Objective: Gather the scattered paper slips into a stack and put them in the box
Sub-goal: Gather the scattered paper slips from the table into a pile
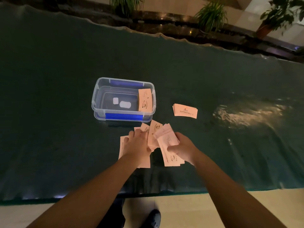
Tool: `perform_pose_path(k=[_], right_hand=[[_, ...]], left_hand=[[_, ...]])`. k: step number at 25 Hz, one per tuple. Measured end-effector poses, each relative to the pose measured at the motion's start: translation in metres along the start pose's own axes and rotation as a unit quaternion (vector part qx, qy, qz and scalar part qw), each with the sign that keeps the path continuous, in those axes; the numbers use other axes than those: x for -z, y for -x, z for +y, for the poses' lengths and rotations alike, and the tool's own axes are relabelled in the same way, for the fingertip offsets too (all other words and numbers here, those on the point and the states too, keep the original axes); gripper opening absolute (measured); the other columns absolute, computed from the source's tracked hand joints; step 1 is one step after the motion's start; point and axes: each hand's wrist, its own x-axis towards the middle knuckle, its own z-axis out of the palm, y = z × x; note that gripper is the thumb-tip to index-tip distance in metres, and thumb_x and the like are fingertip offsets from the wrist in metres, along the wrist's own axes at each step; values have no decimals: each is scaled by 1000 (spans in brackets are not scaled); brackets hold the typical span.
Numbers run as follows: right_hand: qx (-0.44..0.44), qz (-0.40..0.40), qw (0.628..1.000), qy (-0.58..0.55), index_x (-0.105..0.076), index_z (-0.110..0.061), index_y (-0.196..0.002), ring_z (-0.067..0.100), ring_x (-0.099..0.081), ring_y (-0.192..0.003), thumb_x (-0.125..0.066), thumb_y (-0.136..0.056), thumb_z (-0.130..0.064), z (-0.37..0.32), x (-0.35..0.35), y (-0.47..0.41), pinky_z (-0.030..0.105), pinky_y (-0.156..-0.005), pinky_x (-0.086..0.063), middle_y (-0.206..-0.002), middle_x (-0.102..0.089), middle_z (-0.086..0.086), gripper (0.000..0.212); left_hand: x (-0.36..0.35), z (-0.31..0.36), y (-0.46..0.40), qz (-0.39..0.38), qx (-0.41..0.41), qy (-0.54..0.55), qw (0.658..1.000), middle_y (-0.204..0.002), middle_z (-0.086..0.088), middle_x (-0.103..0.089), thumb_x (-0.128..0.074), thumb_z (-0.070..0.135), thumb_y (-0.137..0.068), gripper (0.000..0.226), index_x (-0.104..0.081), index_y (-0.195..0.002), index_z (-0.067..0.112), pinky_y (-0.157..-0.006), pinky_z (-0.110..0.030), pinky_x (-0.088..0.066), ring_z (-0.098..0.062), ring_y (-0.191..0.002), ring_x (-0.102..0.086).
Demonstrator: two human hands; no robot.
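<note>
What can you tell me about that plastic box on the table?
The box is clear plastic, rectangular, lidless, with blue latches on its near and far sides. It sits upright on the dark green table cover. A bundle of pink paper slips leans inside against its right wall. Neither hand touches it.

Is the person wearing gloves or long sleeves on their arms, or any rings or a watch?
No gloves and no sleeves show. Both forearms are bare from the bottom edge of the picture up to the wrists. The left hand and the right hand are bare too, and no watch, bracelet or ring can be made out in this dim light.
</note>
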Motion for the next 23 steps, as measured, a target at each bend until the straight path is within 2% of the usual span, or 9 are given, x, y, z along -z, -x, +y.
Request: perform_pose_path(k=[3,6,9,11,13,15,17,20,23], right_hand=[[61,-38,979,192,-60,-25,-133,24,-65,-114,-75,-81,-8,-26,8,-14,41,-94,-58,-129,-68,-2,57],[119,-78,921,362,-56,-30,-141,23,-60,-125,-78,-81,-9,-47,12,-33,41,-101,-56,-138,-62,-3,68],[155,-120,862,467,-49,-28,-150,23,-51,-136,-80,-85,-14,-59,10,-54,42,-105,-53,-162,-39,-5,73],[189,-148,807,540,-49,-30,-153,24,-43,-141,-80,-87,-23,-66,5,-63,45,-107,-50,-174,-20,-9,73],[223,-150,756,596,-47,-31,-154,24,-36,-144,-82,-85,-31,-70,-1,-68,48,-112,-44,-173,-24,-8,78],[233,-137,737,619,-45,-28,-155,25,-34,-147,-84,-82,-32,-70,-2,-70,49,-122,-34,-163,-39,-3,84],[205,-139,771,586,-49,-28,-148,25,-42,-141,-84,-80,-27,-65,3,-69,46,-121,-36,-146,-51,0,76],[115,-146,900,394,-54,-34,-118,23,-62,-112,-81,-76,-18,-47,10,-64,40,-92,-57,-117,-60,-4,52],[63,-144,953,258,-52,-36,-121,21,-63,-112,-81,-80,-17,-37,4,-55,40,-89,-58,-121,-63,-6,54]], left_hand=[[-1,-6,10,27,55,35,998,-152,-4,-42,-72,49,-87,77,-37,-150,22,-115,-45,-38,-26,-139,-41],[-4,-15,14,41,68,40,996,-146,-2,-48,-70,56,-85,74,-44,-146,22,-110,-43,-41,-24,-135,-45],[-3,-23,11,44,38,17,998,-146,1,-46,-68,63,-83,78,-43,-147,26,-110,-44,-40,-24,-135,-43],[0,-29,4,36,20,6,999,-146,3,-47,-67,64,-84,75,-45,-146,27,-111,-44,-38,-23,-135,-42],[4,-34,-2,22,15,-3,1000,-145,3,-49,-65,63,-86,70,-49,-144,27,-111,-44,-39,-22,-135,-44],[4,-37,-4,15,16,-3,1000,-144,2,-51,-63,61,-89,65,-52,-144,27,-111,-42,-41,-22,-134,-45],[3,-41,-3,15,19,12,1000,-144,3,-52,-61,59,-92,62,-51,-146,28,-112,-41,-42,-21,-134,-44],[2,-43,-1,9,19,18,1000,-145,2,-53,-57,57,-96,59,-50,-147,28,-112,-39,-42,-21,-134,-44],[1,-38,0,6,27,-1,1000,-146,1,-52,-55,59,-97,61,-48,-148,26,-113,-40,-42,-23,-135,-45]])
